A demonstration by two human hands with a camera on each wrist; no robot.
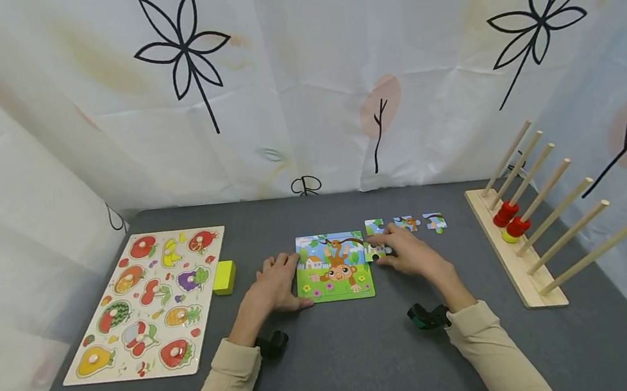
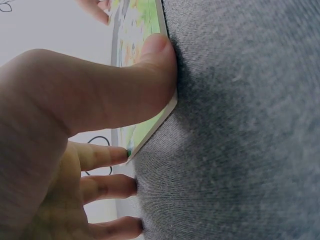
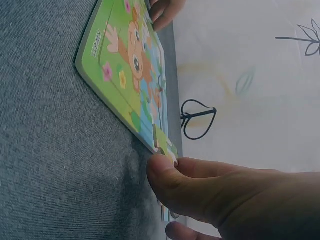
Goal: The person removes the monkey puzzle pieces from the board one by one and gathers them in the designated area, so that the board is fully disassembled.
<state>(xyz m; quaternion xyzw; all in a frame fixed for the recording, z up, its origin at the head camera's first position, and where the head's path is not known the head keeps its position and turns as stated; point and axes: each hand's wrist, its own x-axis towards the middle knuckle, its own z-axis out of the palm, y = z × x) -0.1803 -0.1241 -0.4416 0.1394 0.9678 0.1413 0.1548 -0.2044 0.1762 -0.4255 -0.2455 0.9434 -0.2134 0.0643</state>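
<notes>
one each: fruit board (image 1: 143, 313), monkey puzzle (image 1: 334, 275), block (image 1: 224, 278); seven pegs (image 1: 553, 218); perhaps four loose pieces (image 1: 405, 223)

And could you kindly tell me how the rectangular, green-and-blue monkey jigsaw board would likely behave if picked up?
The jigsaw board is likely stiff, since its edges look straight. It looks thin, so probably light. If tilted, fitted pieces might slip out, as seam lines show.

fruit knob-puzzle board (image 1: 162, 372): left on grey table (image 1: 345, 372) | yellow block (image 1: 224, 278): just beside board's right edge | seven-peg wooden stand (image 1: 534, 293): right, red beads (image 1: 505, 213) on two pegs (image 1: 546, 190), yellow bead (image 1: 510, 237) lowest on one | white curtain (image 1: 296, 42): behind, plant-printed
</notes>
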